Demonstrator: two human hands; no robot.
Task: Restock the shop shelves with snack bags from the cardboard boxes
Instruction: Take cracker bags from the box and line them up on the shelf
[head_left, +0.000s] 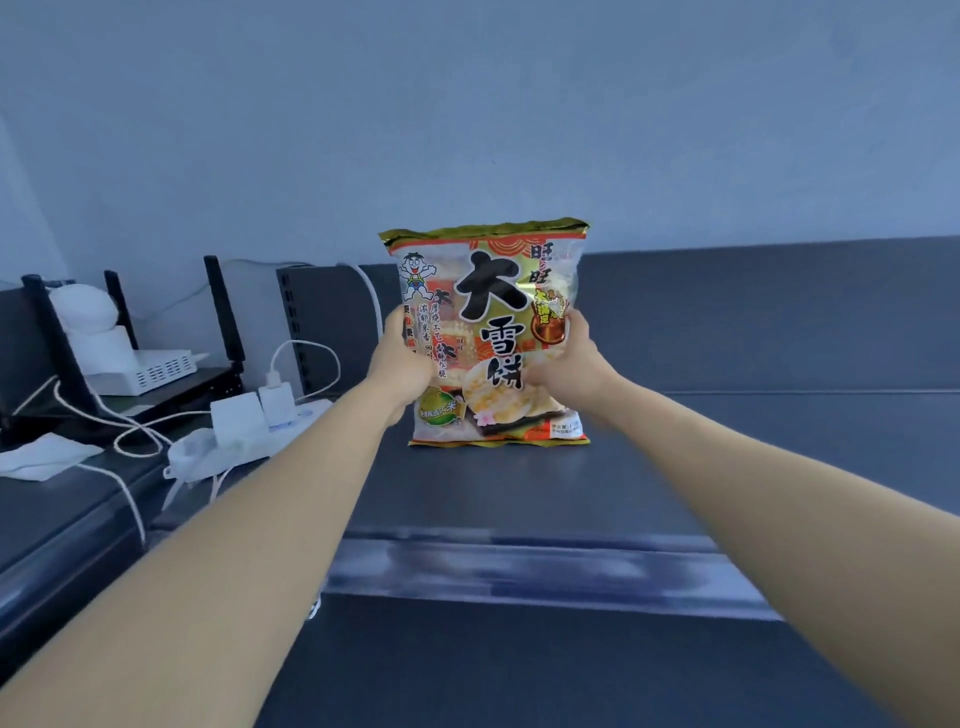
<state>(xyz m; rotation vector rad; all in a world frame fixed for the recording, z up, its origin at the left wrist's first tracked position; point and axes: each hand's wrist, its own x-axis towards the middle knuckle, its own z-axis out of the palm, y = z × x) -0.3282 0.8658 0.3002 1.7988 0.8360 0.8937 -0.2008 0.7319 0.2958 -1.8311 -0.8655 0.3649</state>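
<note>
The snack bag (493, 332) is standing upright on the dark shelf (727, 467), its bottom seam touching the board about midway between the front lip (519, 566) and the rear edge, toward the shelf's left end. Its long axis is running straight up, and its printed face is looking back at the person.

The left grip (402, 358) is clasping the bag's left side edge, with the right grip (566, 364) clasping the right side edge at about the same height, roughly halfway up. Fingers are curling round both edges, so each grip is grasping the bag, not merely steadying it with flat palms. Both arms are reaching out evenly and neither is nearer; the bag is lying dead ahead between the two.

The coming move is probably turning on this balance. If the bag is being set here, both grips will be needing to let go together so that it does not tip toward the front lip.

The bag is looking puffy and glossy, with a gold crimped top seam, large black characters down the middle, a cartoon boy in the upper left corner and rice crackers pictured near the bottom.

Past the shelf's left end, white chargers (236, 418) and looping cables (130, 431) are lying well apart from the bag.
</note>
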